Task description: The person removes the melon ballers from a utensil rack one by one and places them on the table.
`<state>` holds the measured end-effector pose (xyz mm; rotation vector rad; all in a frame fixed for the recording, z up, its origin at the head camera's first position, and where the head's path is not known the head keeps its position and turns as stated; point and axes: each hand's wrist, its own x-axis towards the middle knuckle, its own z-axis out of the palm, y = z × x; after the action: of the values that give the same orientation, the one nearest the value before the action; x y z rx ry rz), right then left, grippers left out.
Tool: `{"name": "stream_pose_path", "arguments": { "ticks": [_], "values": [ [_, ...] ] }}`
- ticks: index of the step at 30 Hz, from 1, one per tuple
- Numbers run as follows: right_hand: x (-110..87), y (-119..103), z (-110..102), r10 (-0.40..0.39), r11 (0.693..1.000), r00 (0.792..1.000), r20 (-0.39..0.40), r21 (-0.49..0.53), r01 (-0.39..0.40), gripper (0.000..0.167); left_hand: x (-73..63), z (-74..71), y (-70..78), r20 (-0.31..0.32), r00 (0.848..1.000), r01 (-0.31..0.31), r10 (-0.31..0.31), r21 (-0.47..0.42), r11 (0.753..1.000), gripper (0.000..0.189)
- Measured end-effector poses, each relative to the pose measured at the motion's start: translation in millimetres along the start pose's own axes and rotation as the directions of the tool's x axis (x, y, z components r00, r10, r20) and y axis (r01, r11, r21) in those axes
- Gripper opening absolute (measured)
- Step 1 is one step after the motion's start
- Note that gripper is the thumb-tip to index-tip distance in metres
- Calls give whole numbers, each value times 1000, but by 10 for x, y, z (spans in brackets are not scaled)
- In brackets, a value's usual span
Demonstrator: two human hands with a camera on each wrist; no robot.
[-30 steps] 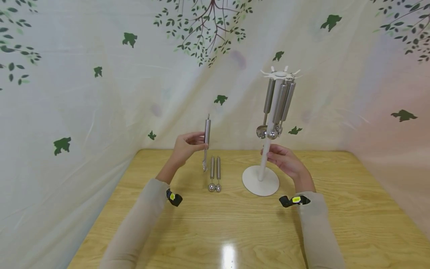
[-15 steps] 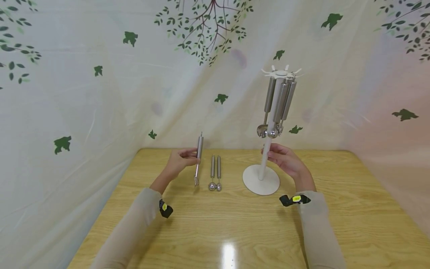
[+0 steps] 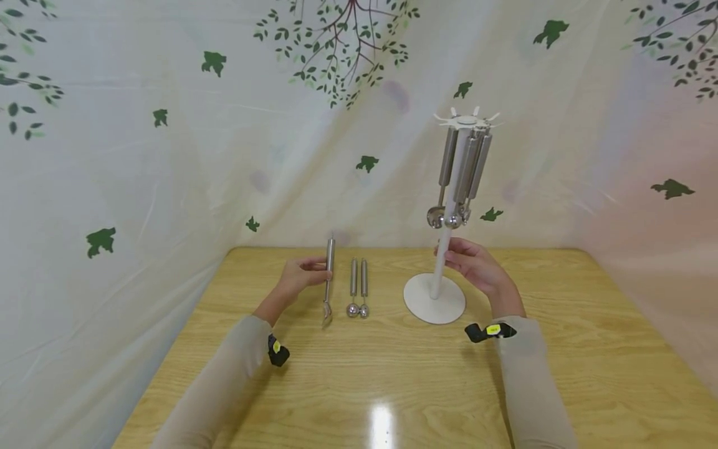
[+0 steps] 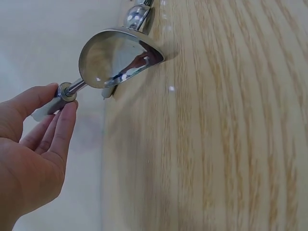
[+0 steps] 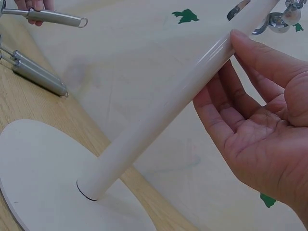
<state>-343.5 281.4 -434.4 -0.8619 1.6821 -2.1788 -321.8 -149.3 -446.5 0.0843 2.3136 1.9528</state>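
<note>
Head view, from the left: a pale sleeve leads to the left hand [image 3: 297,279], whose grip pinches a steel scoop [image 3: 330,254] by its handle between thumb and fingers. The scoop points bowl-down over the table [image 3: 392,374], near its far edge; whether the bowl touches the wood I cannot tell. Just beside it, two steel tools lie parallel on the table, the first tool [image 3: 354,279] and the second tool [image 3: 364,279], rounded heads toward the person and touching or nearly so. Further right a white stand [image 3: 444,243] rests on its round base, several steel utensils [image 3: 471,171] hanging from its hooked top. At its right the right hand [image 3: 479,271] has its grip narrowed on the pole below those utensils, thumb opposite fingers.
</note>
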Motion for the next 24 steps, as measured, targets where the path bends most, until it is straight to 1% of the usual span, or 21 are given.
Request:
{"name": "stream_pose_path", "arguments": {
  "ticks": [2,5,12,19,22,24],
  "values": [
    [3,-7,0,1,1000,1000,-5,-11,-1,40,17,19,-2,-10,1000,19,-19,22,1000,49],
    [5,-12,-5,-4,1000,1000,-3,-10,4,41,50,56,-21,-21,999,32,-31,46,998,48],
    [5,-10,-10,-11,1000,1000,20,21,10,40,128,168,-91,-27,998,59,-58,5,998,44],
    [0,-22,4,6,1000,1000,-1,8,-6,40,160,259,-120,-39,994,103,-104,-22,994,45],
    [-4,-22,0,3,1000,1000,-2,12,-3,38,153,290,-104,-59,991,122,-123,-15,992,45],
    [-6,-20,-3,0,1000,1000,0,15,0,37,145,307,-90,-68,990,127,-127,5,992,44]
  ]
}}
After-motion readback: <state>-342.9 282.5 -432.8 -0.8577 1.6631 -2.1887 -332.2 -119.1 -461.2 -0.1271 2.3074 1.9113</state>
